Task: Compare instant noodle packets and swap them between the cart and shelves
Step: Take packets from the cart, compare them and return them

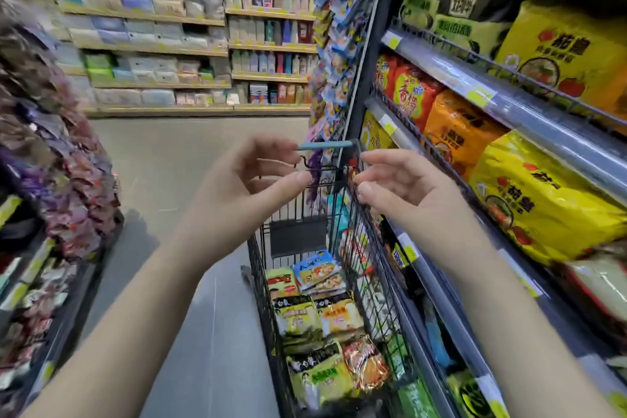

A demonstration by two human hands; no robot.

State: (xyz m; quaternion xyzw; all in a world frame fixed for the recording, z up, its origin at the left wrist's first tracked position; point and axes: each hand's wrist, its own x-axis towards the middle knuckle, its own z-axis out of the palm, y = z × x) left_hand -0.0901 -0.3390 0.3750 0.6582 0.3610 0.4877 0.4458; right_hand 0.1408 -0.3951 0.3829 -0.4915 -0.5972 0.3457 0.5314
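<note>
A black wire cart [261, 285] stands along the right shelves, with a blue handle bar [324, 145] at its far end. Several noodle packets [319, 319] lie inside it: yellow-green, orange and one blue-white. My left hand [244, 193] hovers over the cart near the handle, fingers loosely curled and holding nothing. My right hand [403, 190] floats beside it, close to the cart's right rim, fingers relaxed and empty. Yellow multipacks [543, 200] and orange multipacks [458, 132] fill the right shelves.
Shelves [509, 105] with wire guard rails run close along the cart's right side. A rack of dark purple and red packets [57, 153] stands on the left. Hanging snack strips [334, 54] sit at the shelf end. Grey aisle floor [176, 180] stretches toward far shelving.
</note>
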